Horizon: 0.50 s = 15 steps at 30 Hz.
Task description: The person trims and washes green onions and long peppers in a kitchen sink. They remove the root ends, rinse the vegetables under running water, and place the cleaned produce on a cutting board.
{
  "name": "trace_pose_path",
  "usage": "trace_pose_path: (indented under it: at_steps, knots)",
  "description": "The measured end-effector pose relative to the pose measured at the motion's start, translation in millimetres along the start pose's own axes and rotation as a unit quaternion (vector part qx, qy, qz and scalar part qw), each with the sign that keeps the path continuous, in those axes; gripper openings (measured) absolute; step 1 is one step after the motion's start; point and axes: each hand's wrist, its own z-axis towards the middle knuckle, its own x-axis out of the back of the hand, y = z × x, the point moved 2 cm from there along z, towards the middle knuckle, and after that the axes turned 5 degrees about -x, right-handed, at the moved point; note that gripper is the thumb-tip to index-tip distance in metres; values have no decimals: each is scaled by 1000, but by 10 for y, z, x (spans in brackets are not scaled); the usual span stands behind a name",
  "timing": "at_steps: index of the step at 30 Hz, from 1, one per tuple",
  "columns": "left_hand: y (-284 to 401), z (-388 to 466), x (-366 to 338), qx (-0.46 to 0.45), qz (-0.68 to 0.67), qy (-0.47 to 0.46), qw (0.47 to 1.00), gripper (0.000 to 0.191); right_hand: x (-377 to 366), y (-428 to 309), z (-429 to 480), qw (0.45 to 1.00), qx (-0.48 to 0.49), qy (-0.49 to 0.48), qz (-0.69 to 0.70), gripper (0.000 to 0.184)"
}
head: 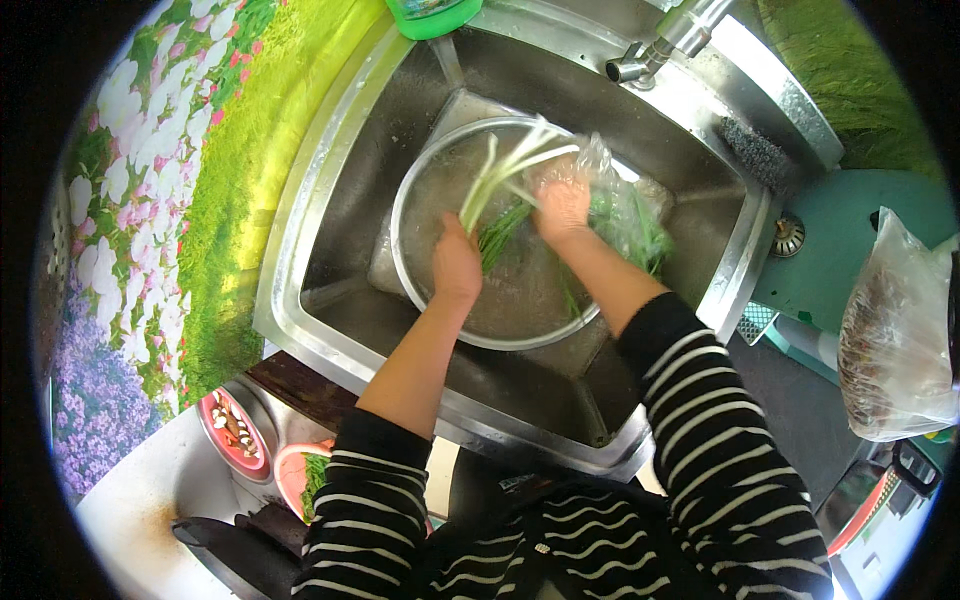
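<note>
My left hand [457,259] grips a bunch of scallions [486,184] over the left part of a round metal basin [400,232]. Their white ends point up and away, and green leaves hang below them. To the right, my right hand [562,206] holds a thin clear plastic bag [598,161], its fingers partly hidden by film and motion blur. Leafy greens [637,232] show in and beside the bag, over the basin's right rim. The basin stands in a stainless steel sink [495,394] and seems to contain cloudy water.
A faucet [637,67] stands on the sink's far ledge, near a scouring pad [754,146]. A green bottle [435,19] is at the back. Right lie a sink strainer [788,235] and a filled plastic bag [896,337]. Lower left are a dish of cut food [234,435] and a pink bowl [289,476].
</note>
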Motion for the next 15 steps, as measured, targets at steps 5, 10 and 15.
trace_pose_path:
  at_steps: [5,10,15]
  knots:
    - [-523,138,-342,106,-52,-24,993,31,-289,-688,-537,901,131,261,320,38]
    - [-1023,183,-614,232,-137,-104,957,47,-685,-162,-655,732,-253,353,525,41]
    - [-709,87,-743,248,-255,-181,917,54,-781,-150,-59,737,-323,171,569,33]
